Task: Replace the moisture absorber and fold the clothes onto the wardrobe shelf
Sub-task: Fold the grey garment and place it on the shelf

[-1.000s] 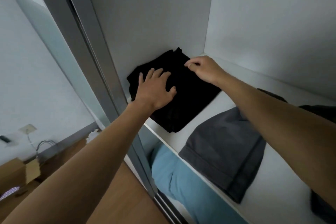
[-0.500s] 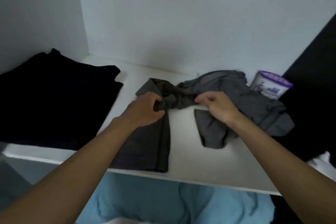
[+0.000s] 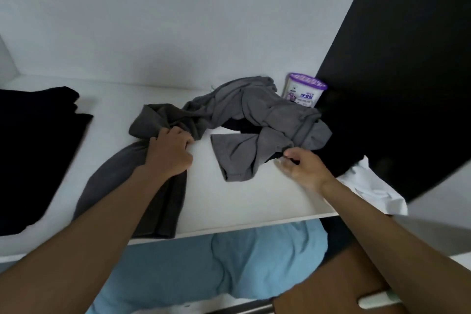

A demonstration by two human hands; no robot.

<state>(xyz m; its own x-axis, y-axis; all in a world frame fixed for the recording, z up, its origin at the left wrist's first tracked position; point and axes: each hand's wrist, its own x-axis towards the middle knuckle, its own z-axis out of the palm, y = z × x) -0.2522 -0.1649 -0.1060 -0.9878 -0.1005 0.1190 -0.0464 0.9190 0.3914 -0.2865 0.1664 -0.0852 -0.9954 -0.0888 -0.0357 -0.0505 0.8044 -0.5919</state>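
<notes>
A crumpled grey garment [image 3: 249,115] lies across the white wardrobe shelf [image 3: 224,201]. My left hand [image 3: 169,153] is closed on a bunch of its fabric near the middle left, with one leg of it hanging over the shelf's front edge. My right hand [image 3: 304,168] pinches the garment's lower right edge. A folded black garment [image 3: 35,150] rests at the left of the shelf. The moisture absorber [image 3: 303,90], a white tub with a purple lid, stands upright at the back right, just behind the grey fabric.
A black panel [image 3: 397,71] fills the right side, close to the absorber. White cloth [image 3: 369,188] lies at the shelf's right end. Light blue fabric [image 3: 216,262] sits below the shelf's front edge. White walls enclose the back and left.
Both hands left the folded black garment and went to the grey one. Since half a second ago, my right hand slid right and down along the grey fabric to its lower right edge.
</notes>
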